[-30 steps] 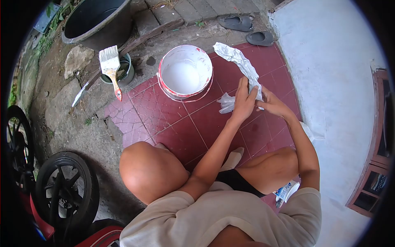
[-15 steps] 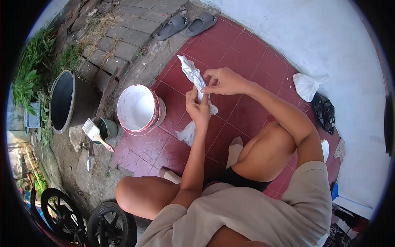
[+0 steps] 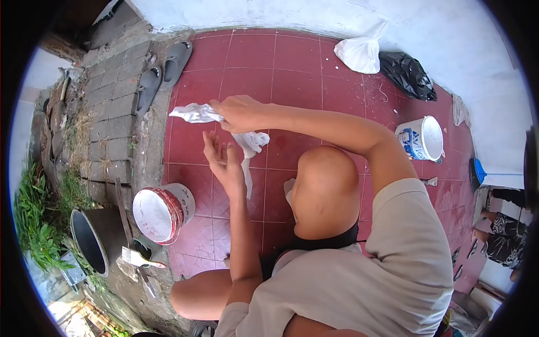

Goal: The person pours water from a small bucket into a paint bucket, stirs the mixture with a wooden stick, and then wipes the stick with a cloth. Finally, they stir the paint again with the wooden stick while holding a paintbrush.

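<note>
My right hand (image 3: pixel 240 112) grips a crumpled white plastic sheet (image 3: pixel 195 113), which sticks out to the left and hangs down in a bunch (image 3: pixel 251 141) below the fist. My left hand (image 3: pixel 224 161) is just under it, fingers spread, palm turned toward the hanging plastic and holding nothing. Both hands are above the red tiled floor (image 3: pixel 292 84). A white paint bucket (image 3: pixel 161 212) with a red-stained rim stands at the lower left, apart from both hands.
A paintbrush (image 3: pixel 140 259) lies across a small can beside a large dark tub (image 3: pixel 90 240). Two slippers (image 3: pixel 163 70) lie at the paving edge. A white bag (image 3: pixel 359 53), a black bag (image 3: pixel 409 74) and a small white pail (image 3: pixel 422 138) sit near the wall.
The view has swung to the right, bringing the bags and small pail into sight. My left hand has let go of the plastic and opened; my right hand still holds it.
</note>
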Demonstrator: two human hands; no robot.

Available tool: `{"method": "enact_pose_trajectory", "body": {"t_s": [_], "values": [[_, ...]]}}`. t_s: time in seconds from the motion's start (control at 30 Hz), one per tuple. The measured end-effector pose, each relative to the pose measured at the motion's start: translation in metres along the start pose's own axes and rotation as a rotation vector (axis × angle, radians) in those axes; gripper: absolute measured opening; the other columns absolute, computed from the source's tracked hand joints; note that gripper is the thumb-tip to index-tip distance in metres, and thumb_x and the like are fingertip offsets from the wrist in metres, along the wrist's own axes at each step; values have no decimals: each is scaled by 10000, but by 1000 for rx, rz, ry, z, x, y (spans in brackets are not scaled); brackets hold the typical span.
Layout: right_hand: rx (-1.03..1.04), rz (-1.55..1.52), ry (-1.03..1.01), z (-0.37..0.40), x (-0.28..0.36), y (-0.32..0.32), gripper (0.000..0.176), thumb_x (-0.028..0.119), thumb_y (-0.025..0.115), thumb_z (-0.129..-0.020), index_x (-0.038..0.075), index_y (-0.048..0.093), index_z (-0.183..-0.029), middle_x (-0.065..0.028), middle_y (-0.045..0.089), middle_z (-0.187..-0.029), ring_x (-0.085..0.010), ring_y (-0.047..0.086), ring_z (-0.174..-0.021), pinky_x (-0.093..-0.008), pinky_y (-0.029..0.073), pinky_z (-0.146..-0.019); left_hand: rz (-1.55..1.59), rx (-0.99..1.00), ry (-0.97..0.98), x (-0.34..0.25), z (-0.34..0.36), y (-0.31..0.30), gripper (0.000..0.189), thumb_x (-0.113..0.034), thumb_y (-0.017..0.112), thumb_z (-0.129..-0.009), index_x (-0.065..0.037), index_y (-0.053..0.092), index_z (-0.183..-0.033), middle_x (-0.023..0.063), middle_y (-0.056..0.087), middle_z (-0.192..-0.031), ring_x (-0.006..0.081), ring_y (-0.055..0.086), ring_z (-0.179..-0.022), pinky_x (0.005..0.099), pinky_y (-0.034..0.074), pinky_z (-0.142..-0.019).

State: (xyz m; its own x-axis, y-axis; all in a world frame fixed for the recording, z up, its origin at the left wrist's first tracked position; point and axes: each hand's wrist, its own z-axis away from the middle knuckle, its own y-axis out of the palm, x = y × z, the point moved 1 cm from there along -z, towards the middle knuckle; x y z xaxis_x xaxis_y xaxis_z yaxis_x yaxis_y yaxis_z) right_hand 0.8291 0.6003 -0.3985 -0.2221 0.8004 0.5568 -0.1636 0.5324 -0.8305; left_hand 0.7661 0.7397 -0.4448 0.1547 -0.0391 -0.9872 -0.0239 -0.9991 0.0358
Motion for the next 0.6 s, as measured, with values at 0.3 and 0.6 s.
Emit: {"method": "enact_pose_trajectory", "body": {"t_s": [0.3,0.6], "values": [[-662,-4,680,221,-230,-32,404,235,591,-803,-65,481,-1051,-250,630,-811,-362,647,-745,-435,498,-653,-139,141,-134,9,12,-11,394,4,503,-841,20,461,-1232,122,439,-1304,222,408,-1215,367,319,-1022],[-792,192,1351,426,-370,-74,495,347,602,-772,-85,520,-1000,-273,637,-821,-402,646,-783,-447,507,-735,-405,278,-193,41,12,-40,291,1,497,-824,26,536,-1111,112,502,-1204,219,454,-1161,358,294,-1033]]}}
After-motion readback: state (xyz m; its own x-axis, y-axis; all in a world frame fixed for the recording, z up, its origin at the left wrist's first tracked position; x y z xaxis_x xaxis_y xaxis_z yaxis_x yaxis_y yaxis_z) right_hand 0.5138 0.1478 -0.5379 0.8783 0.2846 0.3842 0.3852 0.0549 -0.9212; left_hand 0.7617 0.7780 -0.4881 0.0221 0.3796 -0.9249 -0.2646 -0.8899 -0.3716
